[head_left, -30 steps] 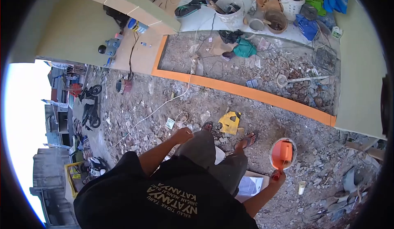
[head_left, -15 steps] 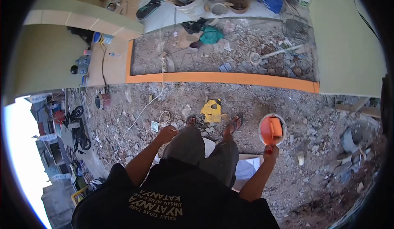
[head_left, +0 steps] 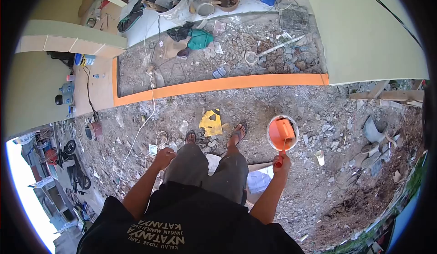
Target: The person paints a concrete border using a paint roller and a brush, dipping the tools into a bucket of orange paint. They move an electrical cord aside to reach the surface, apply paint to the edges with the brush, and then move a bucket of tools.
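Your right hand (head_left: 282, 162) has its grip wrapped round the red handle (head_left: 278, 159) of an orange paint roller (head_left: 286, 129). The roller's orange head is inside the round, pale-rimmed bucket (head_left: 274, 135), whose inner wall is coated orange; the bucket stands on grey rubble ground (head_left: 255, 104), ahead of your right foot and off to its right. Your left hand (head_left: 164, 158) is loosely curled just beside your left knee; cannot tell whether its grip holds anything. Near it, a loop of thin white cable (head_left: 136, 138) and a small pale-green card (head_left: 153, 149). Yellow flat cut-out piece (head_left: 210, 123) ahead of your feet. Pale cup (head_left: 320, 157) upright or tilted, cannot tell, near the bucket. Beyond, a long orange ledge (head_left: 218, 84) crosses the rubble.
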Motion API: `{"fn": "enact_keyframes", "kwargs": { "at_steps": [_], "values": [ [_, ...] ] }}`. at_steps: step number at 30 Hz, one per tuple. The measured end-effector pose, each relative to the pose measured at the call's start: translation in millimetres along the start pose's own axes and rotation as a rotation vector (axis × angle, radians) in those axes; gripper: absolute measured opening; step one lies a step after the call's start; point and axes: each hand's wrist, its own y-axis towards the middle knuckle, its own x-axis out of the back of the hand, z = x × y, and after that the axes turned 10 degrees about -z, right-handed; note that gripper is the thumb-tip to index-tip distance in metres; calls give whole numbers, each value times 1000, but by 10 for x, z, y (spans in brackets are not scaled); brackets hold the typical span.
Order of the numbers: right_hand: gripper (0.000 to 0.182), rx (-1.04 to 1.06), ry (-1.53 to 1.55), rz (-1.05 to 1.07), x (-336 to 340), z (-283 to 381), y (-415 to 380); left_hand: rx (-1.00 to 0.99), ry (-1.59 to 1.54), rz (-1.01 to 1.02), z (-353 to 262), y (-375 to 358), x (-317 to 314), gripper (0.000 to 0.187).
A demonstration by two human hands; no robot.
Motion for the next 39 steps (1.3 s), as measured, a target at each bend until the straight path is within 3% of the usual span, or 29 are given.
{"fn": "enact_keyframes", "kwargs": {
  "at_steps": [4, 5, 9, 11, 15, 18, 22, 24, 27, 28, 31, 33, 34, 36, 39],
  "values": [
    [9, -107, 34, 54, 73, 16, 303, 91, -75, 20, 58, -57, -26, 43],
    [6, 5, -11, 4, 59, -1, 169, 70, -98, 15, 109, -14, -8, 44],
    [4, 60, -62, -67, 14, -55, 20, 47, -69, -50, 346, -70, 29, 43],
    [4, -1, -40, 5, 113, -85, 364, 91, -123, -23, 478, -94, 21, 41],
    [1, -122, 36, 17, 111, -264, 279, 178, -150, -63, 834, -236, 149, 40],
    [7, -39, -90, -114, 58, -637, -104, 233, -203, -131, 1354, -449, 174, 38],
    [8, 75, -264, -70, -113, -1218, -553, 358, -246, -183, 2175, -635, 56, 33],
    [7, 148, -344, -14, -233, -1548, -812, 512, -283, -121, 2541, -673, 50, 40],
    [8, 282, -462, -17, -755, -2138, -1472, 385, -273, -89, 3163, -562, 25, 41],
    [11, 337, -499, -75, -927, -2423, -1637, 411, -354, -111, 3388, -478, 3, 41],
    [11, 373, -646, 7, -1415, -3092, -1820, 521, -478, -105, 4076, -54, 139, 40],
    [9, 311, -796, 47, -1790, -3439, -1962, 200, -311, -199, 4587, 174, -19, 37],
    [9, 319, -840, 60, -2020, -3660, -1996, 580, -651, -328, 4317, 19, 579, 36],
    [10, 391, -992, 92, -2486, -4200, -2021, 610, -885, -383, 4487, 45, 1057, 39],
    [12, 292, -1139, 272, -3176, -4949, -2085, 628, -1052, -556, 4858, 29, 1436, 43]
  ]
}}
